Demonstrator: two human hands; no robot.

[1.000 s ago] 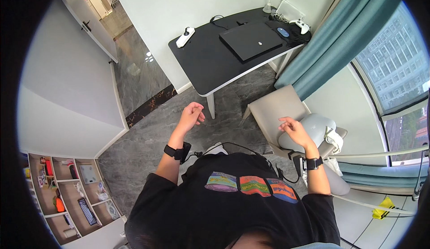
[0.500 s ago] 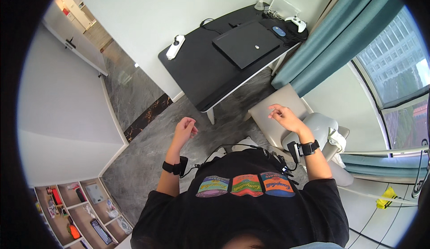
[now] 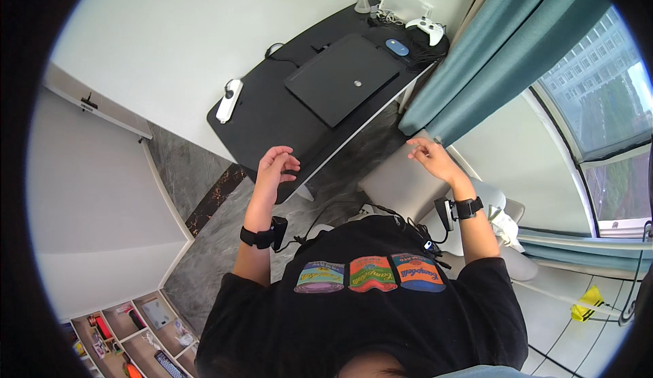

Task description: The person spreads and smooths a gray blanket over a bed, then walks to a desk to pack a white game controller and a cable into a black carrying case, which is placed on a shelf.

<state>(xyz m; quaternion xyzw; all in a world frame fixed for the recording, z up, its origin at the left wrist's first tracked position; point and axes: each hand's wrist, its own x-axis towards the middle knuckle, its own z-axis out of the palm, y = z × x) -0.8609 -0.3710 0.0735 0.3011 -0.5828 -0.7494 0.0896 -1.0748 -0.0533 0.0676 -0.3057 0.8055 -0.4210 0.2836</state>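
Desk and laptop have shifted leftward and closer since half a second ago, and the left hand [image 3: 277, 165], then over floor, now overlaps the near corner of the black desk [image 3: 255, 121]. Its fingers curl loosely around nothing. Ahead and right of that hand lies the closed black laptop [image 3: 335, 79], untouched. Farther right, the right hand [image 3: 430, 157] is also empty, fingers half bent, above a pale chair [image 3: 389, 182].

Reaching smoothly seems to call for relaxed fingers, wrists clear of the desk edge, and slack in the dark cables [image 3: 416, 232] between the forearms.

Beyond the left hand, slightly left, sits a white power strip [image 3: 229, 102]. Ahead of the right hand are a blue mouse [image 3: 397, 47] and white game controller [image 3: 427, 30]. The chair partly blocks that side; a teal curtain [image 3: 493, 62] hangs just right.
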